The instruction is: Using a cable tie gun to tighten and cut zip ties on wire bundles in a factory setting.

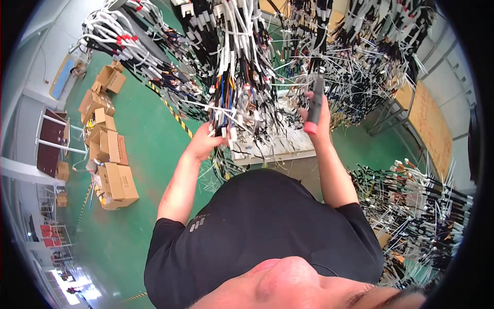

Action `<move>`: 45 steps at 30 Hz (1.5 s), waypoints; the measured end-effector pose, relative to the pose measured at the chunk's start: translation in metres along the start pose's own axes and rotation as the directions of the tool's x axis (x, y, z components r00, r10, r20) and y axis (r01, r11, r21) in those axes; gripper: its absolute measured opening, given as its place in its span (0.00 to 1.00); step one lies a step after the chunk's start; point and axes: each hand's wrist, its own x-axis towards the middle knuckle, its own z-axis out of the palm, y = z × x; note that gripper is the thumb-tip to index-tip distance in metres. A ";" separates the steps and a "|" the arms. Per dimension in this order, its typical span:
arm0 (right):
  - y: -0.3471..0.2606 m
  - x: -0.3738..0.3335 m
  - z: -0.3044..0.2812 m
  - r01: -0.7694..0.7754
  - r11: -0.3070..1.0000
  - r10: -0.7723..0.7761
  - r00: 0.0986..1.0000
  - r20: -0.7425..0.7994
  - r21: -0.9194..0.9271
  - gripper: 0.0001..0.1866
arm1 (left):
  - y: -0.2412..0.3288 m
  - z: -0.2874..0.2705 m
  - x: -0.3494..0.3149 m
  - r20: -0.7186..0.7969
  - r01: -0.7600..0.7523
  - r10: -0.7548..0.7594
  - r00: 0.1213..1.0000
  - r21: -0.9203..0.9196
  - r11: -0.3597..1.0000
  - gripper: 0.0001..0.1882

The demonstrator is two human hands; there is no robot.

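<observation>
White and black wire harness bundle (pixel 231 77) hangs in front of the person, many loose leads and white connectors, mixed coloured wires inside. Left hand (pixel 208 139) fingers closed on its lower strands. Right hand (pixel 316 121) fingers wrapped tight around a dark tool (pixel 315 105) with red end, raised beside the bundle.

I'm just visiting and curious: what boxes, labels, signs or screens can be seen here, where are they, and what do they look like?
Cardboard boxes: brown, mostly open, scattered in a row on the green floor at the left.
White tags: small, on the wire bundle at the left hand.
Red tags: small, on white cables, upper left.
Blue and tan board: flat, far upper left.
Screens: none visible.
</observation>
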 end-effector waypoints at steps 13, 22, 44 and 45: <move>0.071 -0.046 0.077 -0.375 0.924 0.298 0.599 0.743 -0.068 0.22 | 0.009 0.018 -0.031 -0.204 -0.141 0.151 0.967 0.066 0.988 0.07; 0.184 0.003 0.003 -0.194 0.745 0.417 0.882 0.219 -0.639 0.22 | 0.070 -0.015 -0.097 -0.107 -0.142 0.159 0.982 0.148 0.979 0.26; 0.179 -0.119 -0.031 -0.525 0.843 0.316 0.299 0.900 -0.121 0.27 | 0.079 0.016 -0.107 -0.181 -0.069 0.061 0.982 -0.035 0.997 0.23; 0.168 -0.121 -0.006 -0.527 0.844 0.255 0.234 0.938 -0.099 0.27 | 0.079 0.024 -0.103 -0.177 -0.059 0.050 0.983 -0.041 0.997 0.23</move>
